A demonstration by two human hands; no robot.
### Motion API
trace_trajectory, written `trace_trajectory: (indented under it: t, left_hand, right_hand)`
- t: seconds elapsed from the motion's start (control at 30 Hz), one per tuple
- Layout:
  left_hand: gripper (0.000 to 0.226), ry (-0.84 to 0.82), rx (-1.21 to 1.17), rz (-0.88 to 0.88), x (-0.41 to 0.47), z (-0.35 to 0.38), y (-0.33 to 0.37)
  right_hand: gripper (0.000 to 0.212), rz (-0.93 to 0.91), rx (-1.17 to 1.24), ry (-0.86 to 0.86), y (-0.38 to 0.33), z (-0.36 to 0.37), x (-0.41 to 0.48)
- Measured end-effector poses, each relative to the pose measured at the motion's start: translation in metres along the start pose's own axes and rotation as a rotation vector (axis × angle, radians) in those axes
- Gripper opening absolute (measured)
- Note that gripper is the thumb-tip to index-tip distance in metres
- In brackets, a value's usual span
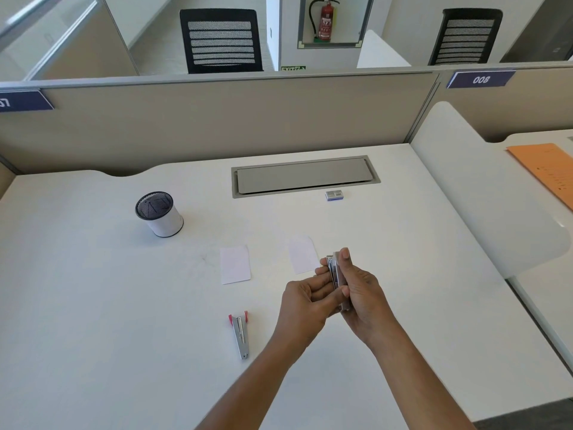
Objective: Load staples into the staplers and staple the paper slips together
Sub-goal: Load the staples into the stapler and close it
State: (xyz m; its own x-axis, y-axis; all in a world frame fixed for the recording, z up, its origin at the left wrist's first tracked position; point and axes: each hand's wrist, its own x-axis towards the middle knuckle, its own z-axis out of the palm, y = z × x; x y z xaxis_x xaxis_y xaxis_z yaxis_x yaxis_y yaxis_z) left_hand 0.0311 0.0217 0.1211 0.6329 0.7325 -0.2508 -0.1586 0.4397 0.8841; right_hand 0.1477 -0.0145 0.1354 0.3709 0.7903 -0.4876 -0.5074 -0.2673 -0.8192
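Note:
Above the white desk (124, 305), both of my hands hold a silver stapler (334, 271) upright. My right hand (356, 293) wraps its right side, thumb near the top. My left hand (305, 301) grips it from the left with its fingertips. A second silver stapler with red tips (240, 333) lies on the desk to the left of my hands, apart from them. Two white paper slips lie further back: one (235, 264) at centre left, another (302, 254) just behind the held stapler. A small staple box (334, 195) sits near the cable tray.
A mesh pen cup (159, 214) stands at the back left. A grey cable tray lid (305, 176) is set into the desk's rear. Beige partitions (217, 119) wall the back. An orange folder (548, 172) lies on the neighbouring desk to the right.

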Motion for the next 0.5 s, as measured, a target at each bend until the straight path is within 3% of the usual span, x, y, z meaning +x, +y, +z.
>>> trace_trajectory:
  t: [0.27,0.5]
  left_hand:
    - [0.029,-0.028,0.003,0.007,0.001,-0.001,0.000]
    - [0.031,-0.081,0.022,-0.027,0.004,-0.006,-0.002]
  right_hand:
    - [0.058,-0.027,-0.009,0.001,0.001,-0.002,0.001]
    - [0.046,-0.183,-0.097,-0.019,0.002,-0.011,-0.001]
